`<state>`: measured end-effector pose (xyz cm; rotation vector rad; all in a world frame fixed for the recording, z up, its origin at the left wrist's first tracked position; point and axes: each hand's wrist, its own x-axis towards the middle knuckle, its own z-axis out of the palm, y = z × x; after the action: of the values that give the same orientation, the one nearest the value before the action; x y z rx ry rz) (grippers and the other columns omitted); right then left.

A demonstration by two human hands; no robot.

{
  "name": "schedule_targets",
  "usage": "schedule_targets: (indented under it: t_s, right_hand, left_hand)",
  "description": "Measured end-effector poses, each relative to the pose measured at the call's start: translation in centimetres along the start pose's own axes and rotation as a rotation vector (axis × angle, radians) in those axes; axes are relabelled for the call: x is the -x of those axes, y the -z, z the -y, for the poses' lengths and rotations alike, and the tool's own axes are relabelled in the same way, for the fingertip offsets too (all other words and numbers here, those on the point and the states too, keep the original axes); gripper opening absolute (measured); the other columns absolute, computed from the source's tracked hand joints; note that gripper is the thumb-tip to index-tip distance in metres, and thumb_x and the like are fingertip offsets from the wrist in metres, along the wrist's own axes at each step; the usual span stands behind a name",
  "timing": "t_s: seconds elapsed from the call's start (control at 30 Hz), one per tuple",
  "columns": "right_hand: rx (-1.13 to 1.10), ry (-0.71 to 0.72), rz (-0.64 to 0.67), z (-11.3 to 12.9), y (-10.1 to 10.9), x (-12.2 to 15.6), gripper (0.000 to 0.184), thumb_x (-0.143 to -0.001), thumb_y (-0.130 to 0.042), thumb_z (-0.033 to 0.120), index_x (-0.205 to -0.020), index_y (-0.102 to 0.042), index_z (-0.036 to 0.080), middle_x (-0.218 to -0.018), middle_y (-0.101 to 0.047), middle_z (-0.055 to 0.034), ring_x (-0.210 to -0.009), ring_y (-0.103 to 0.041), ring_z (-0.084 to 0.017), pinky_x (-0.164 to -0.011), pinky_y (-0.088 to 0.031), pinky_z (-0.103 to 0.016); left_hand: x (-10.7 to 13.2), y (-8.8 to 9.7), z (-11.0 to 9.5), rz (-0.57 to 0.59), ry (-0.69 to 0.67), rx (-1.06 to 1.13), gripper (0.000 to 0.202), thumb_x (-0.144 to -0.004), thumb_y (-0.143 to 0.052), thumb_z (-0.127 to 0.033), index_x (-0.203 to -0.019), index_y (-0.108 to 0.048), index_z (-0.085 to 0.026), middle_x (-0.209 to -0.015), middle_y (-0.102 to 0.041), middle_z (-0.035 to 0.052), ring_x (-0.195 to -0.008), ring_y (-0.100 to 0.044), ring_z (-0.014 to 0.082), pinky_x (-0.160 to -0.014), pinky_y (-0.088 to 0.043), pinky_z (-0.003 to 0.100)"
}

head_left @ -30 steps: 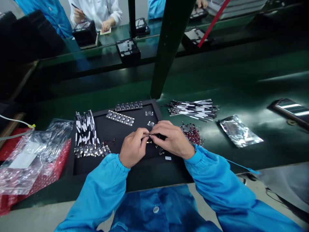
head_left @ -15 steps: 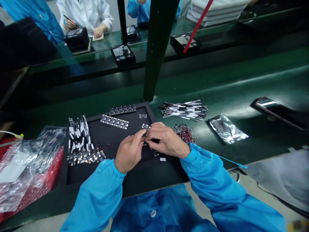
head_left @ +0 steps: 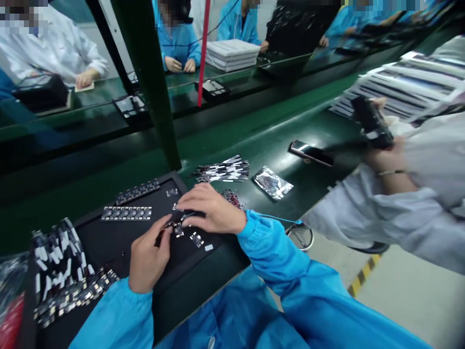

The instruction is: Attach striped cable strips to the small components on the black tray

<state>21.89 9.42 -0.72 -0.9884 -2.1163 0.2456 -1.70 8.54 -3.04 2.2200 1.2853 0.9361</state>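
My left hand (head_left: 149,259) is over the black tray (head_left: 101,247), thumb and forefinger pinched together. Whatever sits in that pinch is too small and dark to make out. To its right hovers my right hand (head_left: 216,211), thumb and fingers apart, with nothing visibly held. Just beneath the fingers lies a small circuit board (head_left: 178,230); another loose board (head_left: 196,239) is nearer the tray's front edge. Farther back in the tray are a strip of joined circuit boards (head_left: 126,213) and a second strip (head_left: 138,192). Part of the area under my right fingers is hidden.
Black-and-white strips (head_left: 60,257) and piled boards (head_left: 76,295) fill the tray's left. Beyond my right hand lie more strips (head_left: 221,169), small red-and-black parts (head_left: 233,198), a silver bag (head_left: 272,182) and a phone (head_left: 311,152). A green post (head_left: 156,87) rises behind. At right, a co-worker's hand (head_left: 387,157) holds a black device.
My hands, joined fingertip to fingertip before, have come apart; the right fingers have spread. The view has swung right, bringing a grey-sleeved co-worker into sight.
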Motion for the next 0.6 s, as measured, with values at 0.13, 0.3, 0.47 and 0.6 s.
schedule_targets:
  t_s: [0.13, 0.3, 0.47, 0.6]
  right_hand:
    - [0.169, -0.377, -0.137, -2.6, 3.4, 1.6, 0.015, -0.097, -0.056, 0.022, -0.095, -0.07, 0.017, -0.096, -0.071, -0.0089, -0.095, -0.063, -0.021, -0.087, -0.045, -0.035]
    - [0.293, -0.643, 0.16, -5.8, 3.7, 4.0, 0.015, -0.089, -0.058, 0.01, -0.085, -0.071, 0.016, -0.09, -0.072, -0.0076, -0.088, -0.063, -0.019, -0.081, -0.042, -0.029]
    - [0.326, -0.667, 0.245, -5.9, 2.0, 3.7, 0.008, -0.088, -0.068, 0.025, -0.088, -0.073, 0.018, -0.095, -0.073, -0.0067, -0.093, -0.064, -0.02, -0.083, -0.04, -0.03]
    - [0.412, -0.687, 0.278, -5.5, 1.5, 2.8, 0.008, -0.088, -0.069, 0.025, -0.087, -0.073, 0.019, -0.096, -0.074, -0.0073, -0.099, -0.063, -0.023, -0.086, -0.037, -0.034]
  left_hand:
    - [-0.2, -0.2, -0.1, 0.001, 0.246, 0.272, 0.03, -0.09, -0.067, -0.034, -0.118, -0.07, -0.022, -0.101, -0.078, 0.0049, -0.086, -0.076, 0.0212, -0.083, -0.061, 0.033]
    - [-0.7, -0.2, -0.7, -0.019, 0.417, 0.563, 0.039, -0.082, -0.076, -0.037, -0.112, -0.068, -0.015, -0.098, -0.077, 0.0094, -0.082, -0.076, 0.0215, -0.077, -0.064, 0.032]
    - [-1.5, 0.2, -0.9, -0.049, 0.453, 0.635, 0.046, -0.075, -0.081, -0.039, -0.109, -0.066, -0.013, -0.095, -0.077, 0.0098, -0.078, -0.076, 0.0221, -0.075, -0.065, 0.034]
    - [-1.8, 0.5, -0.6, -0.048, 0.461, 0.583, 0.04, -0.075, -0.081, -0.04, -0.105, -0.067, -0.017, -0.095, -0.078, 0.0062, -0.076, -0.076, 0.0214, -0.072, -0.065, 0.03]
